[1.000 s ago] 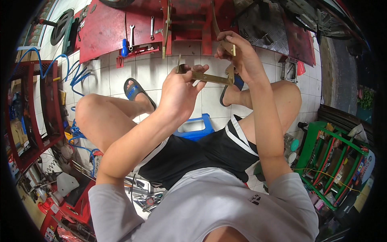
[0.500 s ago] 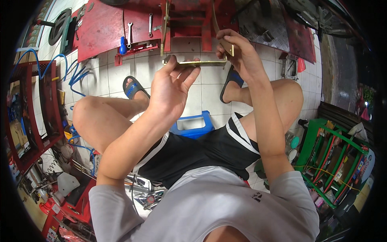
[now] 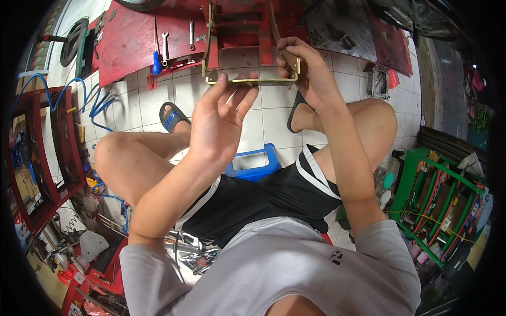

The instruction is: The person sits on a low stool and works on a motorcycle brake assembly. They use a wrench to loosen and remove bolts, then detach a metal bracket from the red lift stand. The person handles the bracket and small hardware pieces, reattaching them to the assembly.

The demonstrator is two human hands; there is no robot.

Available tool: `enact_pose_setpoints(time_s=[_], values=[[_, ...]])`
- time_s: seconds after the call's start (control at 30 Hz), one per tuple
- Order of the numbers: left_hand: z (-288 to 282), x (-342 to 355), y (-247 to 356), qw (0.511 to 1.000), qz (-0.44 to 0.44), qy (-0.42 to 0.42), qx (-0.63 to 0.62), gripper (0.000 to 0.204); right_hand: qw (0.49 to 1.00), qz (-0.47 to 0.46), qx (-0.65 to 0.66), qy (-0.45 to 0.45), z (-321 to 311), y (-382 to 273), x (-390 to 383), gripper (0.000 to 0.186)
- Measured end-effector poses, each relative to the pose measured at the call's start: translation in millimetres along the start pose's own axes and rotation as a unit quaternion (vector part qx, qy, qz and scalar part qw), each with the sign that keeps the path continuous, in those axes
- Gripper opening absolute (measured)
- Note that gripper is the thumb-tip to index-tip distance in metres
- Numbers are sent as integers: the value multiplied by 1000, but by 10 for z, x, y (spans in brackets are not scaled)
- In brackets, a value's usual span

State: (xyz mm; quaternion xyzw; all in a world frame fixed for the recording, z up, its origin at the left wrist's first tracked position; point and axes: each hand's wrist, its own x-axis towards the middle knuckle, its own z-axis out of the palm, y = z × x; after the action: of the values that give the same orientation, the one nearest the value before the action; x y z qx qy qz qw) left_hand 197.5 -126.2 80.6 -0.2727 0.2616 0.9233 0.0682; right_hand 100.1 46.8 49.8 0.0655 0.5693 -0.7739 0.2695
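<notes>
A gold-coloured metal bracket point(image 3: 269, 81) is held level in front of me, over the tiled floor. Its right end bends up into a short plate. My left hand point(image 3: 216, 124), palm up, grips the long bar near its left end, thumb on top and fingers beneath. Wrapped round the upturned right end is my right hand point(image 3: 312, 79). Just beyond the bracket stands a red metal frame point(image 3: 240, 39) with long curved metal strips point(image 3: 274, 23) at its sides. Whether the bracket touches the left strip, I cannot tell.
A red platform point(image 3: 129, 37) carries a blue-handled screwdriver point(image 3: 156, 64) and two wrenches. Below my hands is a blue plastic frame point(image 3: 255, 163). Blue hose point(image 3: 79, 81) coils at left by a red shelf unit point(image 3: 45, 158). On the right stands a green rack point(image 3: 403, 192).
Both hands have shifted slightly left with the bracket. The bracket has turned, so its upturned right end shows more plainly. Both hands keep their hold.
</notes>
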Motion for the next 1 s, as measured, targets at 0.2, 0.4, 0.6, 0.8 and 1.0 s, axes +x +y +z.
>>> enact_pose_setpoints(time_s=[0.2,0.4,0.6,0.8,1.0], values=[[-43,12,-93,998,28,-46,24,22,999,-2,47,20,44,160,-1,14],[22,-60,-39,991,76,-72,88,25,998,0,67,20,23,155,-27,15],[16,-68,-26,992,68,-58,92,26,990,19,123,64,81,74,-89,11],[49,-50,13,993,83,-45,63,22,992,6,106,73,69,98,-73,11],[30,-34,-13,993,98,-42,53,22,988,-19,136,72,147,169,-69,11]])
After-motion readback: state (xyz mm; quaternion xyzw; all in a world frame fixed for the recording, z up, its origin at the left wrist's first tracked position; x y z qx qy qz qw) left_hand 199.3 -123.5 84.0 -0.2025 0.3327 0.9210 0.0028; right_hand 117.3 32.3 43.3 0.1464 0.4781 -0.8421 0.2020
